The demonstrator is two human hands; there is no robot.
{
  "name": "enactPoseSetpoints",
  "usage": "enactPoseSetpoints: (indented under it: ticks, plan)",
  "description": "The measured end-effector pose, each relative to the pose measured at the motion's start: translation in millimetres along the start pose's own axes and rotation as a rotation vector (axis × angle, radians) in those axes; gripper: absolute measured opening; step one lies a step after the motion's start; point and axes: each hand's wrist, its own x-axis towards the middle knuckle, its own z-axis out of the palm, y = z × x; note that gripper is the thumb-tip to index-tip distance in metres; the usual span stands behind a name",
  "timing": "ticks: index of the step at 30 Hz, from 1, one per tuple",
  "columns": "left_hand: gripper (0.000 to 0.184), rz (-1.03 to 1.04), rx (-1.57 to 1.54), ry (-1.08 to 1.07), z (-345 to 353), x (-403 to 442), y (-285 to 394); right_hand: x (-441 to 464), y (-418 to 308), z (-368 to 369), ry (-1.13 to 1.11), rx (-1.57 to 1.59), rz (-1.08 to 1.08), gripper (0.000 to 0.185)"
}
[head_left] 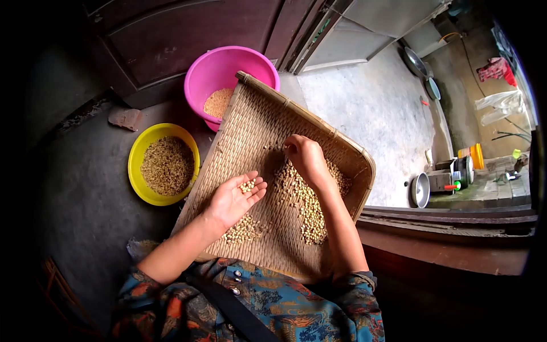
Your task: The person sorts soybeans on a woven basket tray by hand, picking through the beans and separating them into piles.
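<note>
A woven basket tray (228, 148) lies tilted across my lap, with pale beans (310, 211) spread over its right part and a smaller pile (242, 229) near its lower left. Palm up over the tray, my left hand (233, 199) cups several beans (247, 186) in its slightly curled fingers. My right hand (303, 157) is above the upper edge of the large bean pile, fingertips bent down and pressed together. Whatever those fingertips hold, if anything, is hidden.
A yellow bowl (134, 165) of brownish grains stands left of the tray. Behind it is a pink basin (259, 65) with orange-tan grains. A brick piece (125, 118) lies near the dark door (188, 34). Beyond the sill at right are a metal bowl (421, 190) and a yellow bucket (476, 155).
</note>
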Motion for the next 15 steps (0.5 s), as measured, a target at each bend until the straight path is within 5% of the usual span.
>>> enactPoseSetpoints:
  ticks: [10,15]
  plan:
    - [0.027,0.017,-0.003,-0.032,-13.4,3.8,4.4,11.1,2.1,33.0,-0.073,-0.355,-0.099,0.013]
    - [0.03,0.027,0.03,-0.06,-14.7,4.8,4.5,5.4,-8.4,4.7,-0.179,0.003,0.036,0.014]
